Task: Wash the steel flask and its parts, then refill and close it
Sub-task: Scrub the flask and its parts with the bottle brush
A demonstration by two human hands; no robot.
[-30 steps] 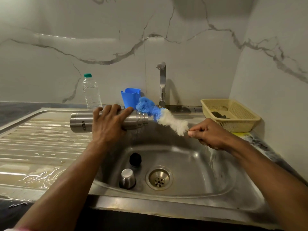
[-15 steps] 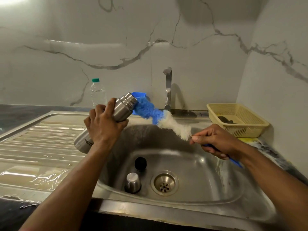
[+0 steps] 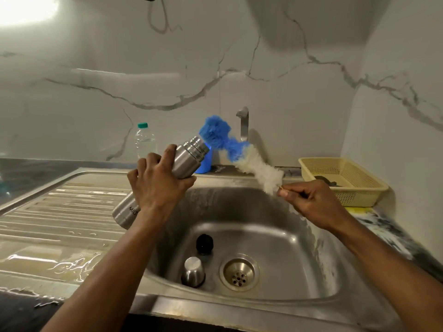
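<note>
Since a second ago the flask (image 3: 187, 159) has swung from lying level to tilting mouth-up toward the tap (image 3: 244, 123), and the brush (image 3: 236, 152) has come out of the mouth — its blue tip now sits just above and to the right of the opening, free of it. The left hand (image 3: 155, 185) grips the flask round its middle, fingers and thumb curled tight on the steel, over the left edge of the sink (image 3: 299, 236). The right hand (image 3: 311, 202) pinches the wire stem just below the white bristles, thumb against forefinger, the other fingers curled under. In the basin a steel cup (image 3: 193, 271) stands mouth-down beside the drain (image 3: 239, 271), with a black stopper (image 3: 204, 243) just behind it. On the ledge behind stand a plastic bottle (image 3: 144, 141) and a blue holder (image 3: 205, 162), partly hidden by the flask; a yellow basket (image 3: 342, 180) sits to the right.
</note>
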